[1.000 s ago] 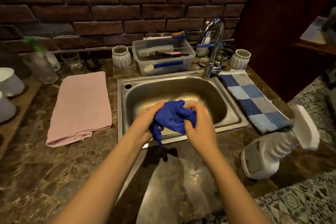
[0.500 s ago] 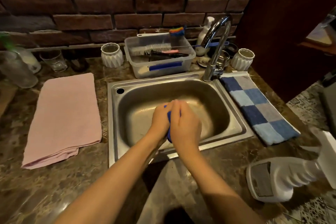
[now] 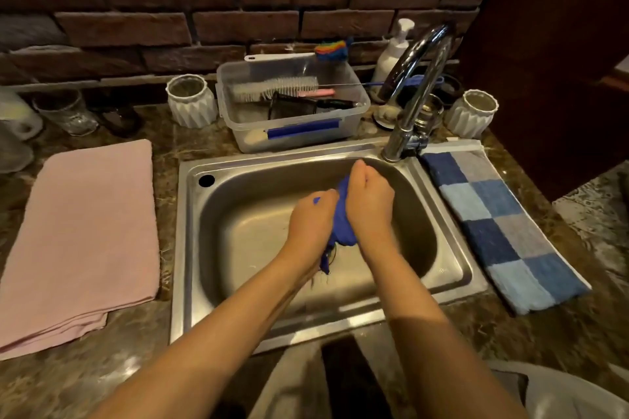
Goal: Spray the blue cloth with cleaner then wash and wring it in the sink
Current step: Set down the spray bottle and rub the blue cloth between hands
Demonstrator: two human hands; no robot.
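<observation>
A bunched blue cloth (image 3: pixel 342 230) is squeezed between my two hands over the steel sink (image 3: pixel 238 238). My left hand (image 3: pixel 311 221) grips its left side and my right hand (image 3: pixel 369 202) is closed on its right side, pressed close to the left one. A short tail of the cloth hangs down between my wrists. Most of the cloth is hidden inside my fists. The chrome faucet (image 3: pixel 413 85) arches over the sink's back right corner; no water stream is visible.
A folded pink towel (image 3: pixel 81 241) lies left of the sink and a blue checkered towel (image 3: pixel 500 224) right of it. Behind the sink stand a clear plastic tub (image 3: pixel 292 112) of brushes, two white ribbed cups (image 3: pixel 190 100), glasses and a soap pump (image 3: pixel 391 51).
Both hands carried the cloth from the sink's front edge further in toward the faucet and closed tightly on it. The view tilted down; the white spray bottle left the frame.
</observation>
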